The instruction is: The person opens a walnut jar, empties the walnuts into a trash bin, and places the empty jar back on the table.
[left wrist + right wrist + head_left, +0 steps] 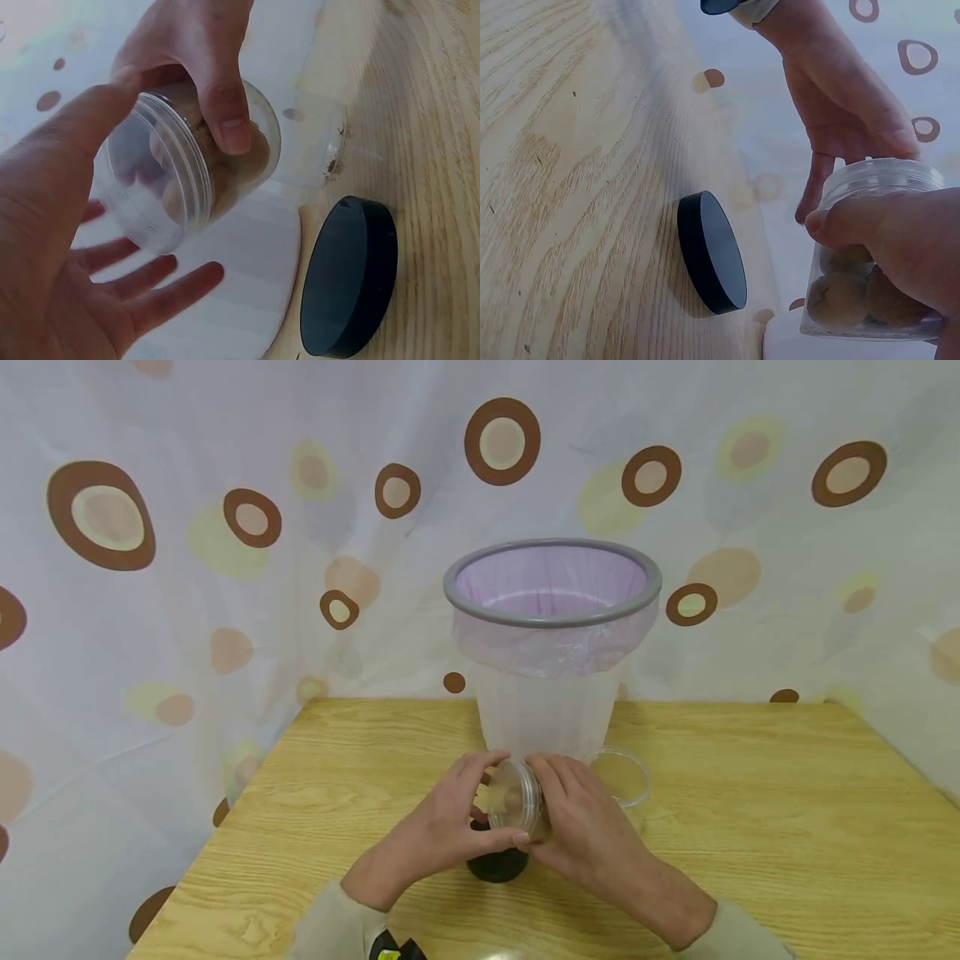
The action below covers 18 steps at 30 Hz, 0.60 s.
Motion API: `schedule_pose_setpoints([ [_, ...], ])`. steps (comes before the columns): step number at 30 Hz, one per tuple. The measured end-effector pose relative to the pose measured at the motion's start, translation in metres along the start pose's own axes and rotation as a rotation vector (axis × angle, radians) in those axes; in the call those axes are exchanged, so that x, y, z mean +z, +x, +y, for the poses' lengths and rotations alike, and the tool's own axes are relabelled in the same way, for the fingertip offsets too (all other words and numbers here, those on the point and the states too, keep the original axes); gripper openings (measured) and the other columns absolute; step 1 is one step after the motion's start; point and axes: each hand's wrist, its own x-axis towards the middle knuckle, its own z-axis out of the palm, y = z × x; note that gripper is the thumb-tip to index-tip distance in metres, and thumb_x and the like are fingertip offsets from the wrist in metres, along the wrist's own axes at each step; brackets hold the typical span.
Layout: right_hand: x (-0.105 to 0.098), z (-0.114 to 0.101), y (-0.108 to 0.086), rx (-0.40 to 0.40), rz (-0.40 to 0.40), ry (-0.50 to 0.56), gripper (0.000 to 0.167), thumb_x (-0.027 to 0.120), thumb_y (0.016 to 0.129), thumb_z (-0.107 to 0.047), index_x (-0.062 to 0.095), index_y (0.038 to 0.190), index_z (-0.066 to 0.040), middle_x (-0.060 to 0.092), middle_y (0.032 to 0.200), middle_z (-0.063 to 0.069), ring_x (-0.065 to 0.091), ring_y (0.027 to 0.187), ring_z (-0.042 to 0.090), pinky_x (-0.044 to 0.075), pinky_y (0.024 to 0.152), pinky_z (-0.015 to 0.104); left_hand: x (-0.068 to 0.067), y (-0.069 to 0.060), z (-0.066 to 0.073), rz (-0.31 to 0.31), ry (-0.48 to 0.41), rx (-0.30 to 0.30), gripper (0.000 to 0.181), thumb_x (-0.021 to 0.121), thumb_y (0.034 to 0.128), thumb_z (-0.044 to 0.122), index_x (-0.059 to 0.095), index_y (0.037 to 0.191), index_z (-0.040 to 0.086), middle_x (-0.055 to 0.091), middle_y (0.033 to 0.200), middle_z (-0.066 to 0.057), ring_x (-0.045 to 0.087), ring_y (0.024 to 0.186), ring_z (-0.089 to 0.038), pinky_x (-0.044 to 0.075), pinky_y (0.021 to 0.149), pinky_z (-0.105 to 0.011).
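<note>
My right hand grips a clear jar round its side. The jar lies tipped over in the head view, its rim facing my left hand. Brown roundish pieces sit inside it. My left thumb is at the jar's rim, while the left wrist view shows the other fingers spread apart below the rim. Under the jar, a black round lid rests on the table.
A white bin with a purple bag and grey rim stands behind the hands on the wooden table. A clear round piece lies at its right foot. Patterned cloth hangs at the back and sides.
</note>
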Motion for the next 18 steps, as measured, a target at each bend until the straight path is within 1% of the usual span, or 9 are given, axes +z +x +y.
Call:
schedule_pose_setpoints([
  [2,0.0000,-0.0001,0.0003,0.003,-0.001,0.005,0.089,0.095,0.055,-0.033,0.054,0.126,0.002,0.063,0.115,0.014,0.061,0.109,0.030,0.051,0.097,0.045,-0.0001,0.0000,-0.0024,-0.017,0.001,0.077,0.090,0.081,0.0828,0.031,0.028,0.153,0.015,0.038,0.148,-0.006,0.045,0.128,-0.023,0.057,0.085,-0.028],
  [4,0.0000,-0.0003,0.0004,0.007,-0.001,0.010,0.089,0.095,0.055,-0.033,0.054,0.126,0.002,0.063,0.115,0.014,0.061,0.110,0.030,0.051,0.097,0.045,0.0002,0.0005,-0.0049,-0.017,0.023,0.171,0.094,0.083,0.0809,0.024,0.025,0.154,0.014,0.034,0.152,-0.007,0.042,0.133,-0.023,0.056,0.088,-0.030],
  [6,-0.0001,-0.0003,0.0005,0.011,-0.003,0.011,0.089,0.095,0.055,-0.033,0.054,0.126,0.001,0.063,0.115,0.014,0.061,0.109,0.030,0.052,0.096,0.044,0.0009,0.0016,-0.0071,-0.006,0.051,0.255,0.095,0.084,0.0800,0.019,0.025,0.154,0.013,0.033,0.154,-0.008,0.040,0.136,-0.023,0.056,0.088,-0.030],
  [8,-0.0004,-0.0001,0.0005,0.016,-0.006,0.005,0.091,0.096,0.054,-0.034,0.054,0.125,0.001,0.063,0.114,0.014,0.061,0.108,0.030,0.052,0.096,0.044,0.0018,0.0028,-0.0087,0.006,0.067,0.316,0.092,0.083,0.0798,0.016,0.028,0.153,0.011,0.034,0.153,-0.011,0.040,0.137,-0.023,0.056,0.087,-0.029],
  [9,-0.0004,0.0001,0.0005,0.018,-0.007,0.003,0.091,0.096,0.053,-0.035,0.053,0.125,0.001,0.063,0.114,0.014,0.062,0.108,0.030,0.052,0.096,0.044,0.0022,0.0033,-0.0091,0.011,0.077,0.335,0.091,0.083,0.0798,0.015,0.029,0.153,0.011,0.034,0.153,-0.012,0.040,0.137,-0.023,0.056,0.086,-0.028],
  [11,-0.0005,0.0004,0.0006,0.020,-0.010,0.004,0.092,0.096,0.054,-0.037,0.053,0.125,0.001,0.064,0.114,0.014,0.062,0.108,0.031,0.052,0.097,0.044,0.0025,0.0036,-0.0095,0.021,0.088,0.349,0.088,0.083,0.0800,0.015,0.032,0.152,0.011,0.035,0.153,-0.013,0.041,0.137,-0.022,0.056,0.085,-0.026],
  [14,-0.0002,0.0006,0.0008,0.021,-0.014,0.016,0.090,0.096,0.055,-0.038,0.054,0.125,0.000,0.064,0.113,0.013,0.062,0.109,0.030,0.051,0.098,0.045,0.0021,0.0028,-0.0093,0.036,0.096,0.345,0.084,0.083,0.0807,0.019,0.036,0.150,0.011,0.038,0.150,-0.012,0.045,0.133,-0.023,0.056,0.083,-0.023],
  [18,0.0006,0.0003,0.0005,0.016,-0.015,0.025,0.091,0.096,0.055,-0.040,0.054,0.125,-0.001,0.063,0.113,0.013,0.062,0.108,0.029,0.051,0.097,0.045,0.0021,0.0014,-0.0083,0.053,0.098,0.305,0.081,0.081,0.0826,0.026,0.037,0.149,0.013,0.042,0.145,-0.008,0.050,0.127,-0.023,0.056,0.078,-0.021],
])
